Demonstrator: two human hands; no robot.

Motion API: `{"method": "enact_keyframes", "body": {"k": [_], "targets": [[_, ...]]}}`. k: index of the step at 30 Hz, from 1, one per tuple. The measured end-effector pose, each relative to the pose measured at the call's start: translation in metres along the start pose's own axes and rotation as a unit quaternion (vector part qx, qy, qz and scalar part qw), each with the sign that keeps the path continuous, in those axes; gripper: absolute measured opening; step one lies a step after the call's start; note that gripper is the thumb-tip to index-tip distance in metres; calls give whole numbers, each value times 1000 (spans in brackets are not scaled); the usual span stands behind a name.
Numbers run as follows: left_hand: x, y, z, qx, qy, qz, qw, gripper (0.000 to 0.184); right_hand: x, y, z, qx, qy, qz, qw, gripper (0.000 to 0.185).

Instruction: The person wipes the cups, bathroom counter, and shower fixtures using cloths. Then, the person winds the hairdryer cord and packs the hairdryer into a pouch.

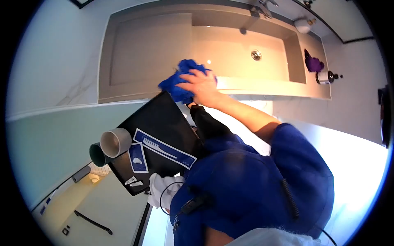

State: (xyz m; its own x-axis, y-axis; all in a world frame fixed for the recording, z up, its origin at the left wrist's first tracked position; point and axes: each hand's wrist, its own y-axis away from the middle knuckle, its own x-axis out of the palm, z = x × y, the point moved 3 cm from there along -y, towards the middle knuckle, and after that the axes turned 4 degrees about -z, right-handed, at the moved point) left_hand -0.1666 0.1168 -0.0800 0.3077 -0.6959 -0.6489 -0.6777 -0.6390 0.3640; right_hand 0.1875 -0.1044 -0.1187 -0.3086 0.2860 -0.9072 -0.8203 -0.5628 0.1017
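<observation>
My right hand (202, 87) lies over a crumpled blue cloth (186, 65) at the front edge of the beige counter, fingers spread. My left hand (191, 105) is almost wholly hidden below the cloth, past a black sleeve; its fingers cannot be made out. Beside it, a tilted black tray (164, 117) bears a packet with a toothbrush picture (164, 148), a smaller blue packet (138, 158), small white packets (133, 181), a pale cup (116, 142) and a dark green cup (98, 155). White crumpled material (162, 189) touches the tray's lower edge.
A beige basin (238, 53) with a round drain (256, 55) and a tap (264, 8) lies ahead. A labelled bottle (326, 77), a purple item (314, 64) and a white dispenser (303, 26) stand to its right. A black handle (93, 222) is at lower left.
</observation>
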Motion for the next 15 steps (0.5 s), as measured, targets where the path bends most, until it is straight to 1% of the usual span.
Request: {"method": "enact_keyframes", "body": {"k": [2, 3, 4, 5, 6, 7, 8, 9, 10, 11, 12, 13, 15], "targets": [[1, -3, 3, 14, 6, 1, 1000, 36, -11, 56, -44, 52, -10, -66, 996, 63], [-1, -5, 3, 22, 7, 2, 1000, 36, -28, 90, -64, 86, 51, -86, 991, 62], [-1, -6, 5, 33, 13, 2, 999, 36, -41, 132, -90, 103, 121, -141, 977, 63], [-1, -7, 6, 42, 16, 3, 999, 36, -55, 177, -116, 140, 184, -158, 960, 63], [-1, -9, 6, 48, 23, 6, 999, 36, -66, 226, -142, 216, 212, -181, 936, 63], [-2, -10, 6, 57, 24, 9, 998, 36, -67, 279, -184, 325, 290, -167, 885, 58], [-2, -10, 7, 67, 27, 13, 997, 37, -72, 326, -220, 451, 307, -139, 826, 52], [-4, -9, 9, 72, 33, 13, 997, 37, -95, 345, -234, 595, 242, -115, 758, 44], [-5, -8, 9, 85, 34, 18, 996, 37, -119, 358, -229, 677, 167, -127, 705, 40], [-7, -8, 9, 95, 34, 19, 995, 37, -103, 401, -281, 665, 155, 8, 731, 37], [-6, -8, 8, 107, 37, 25, 993, 37, -73, 432, -296, 649, 97, 281, 700, 33], [-7, -6, 6, 112, 39, 18, 993, 37, -45, 449, -286, 530, 145, 469, 692, 33], [-5, -11, -3, 134, 41, 24, 990, 37, 12, 488, -239, 442, 46, 601, 664, 36]]}}
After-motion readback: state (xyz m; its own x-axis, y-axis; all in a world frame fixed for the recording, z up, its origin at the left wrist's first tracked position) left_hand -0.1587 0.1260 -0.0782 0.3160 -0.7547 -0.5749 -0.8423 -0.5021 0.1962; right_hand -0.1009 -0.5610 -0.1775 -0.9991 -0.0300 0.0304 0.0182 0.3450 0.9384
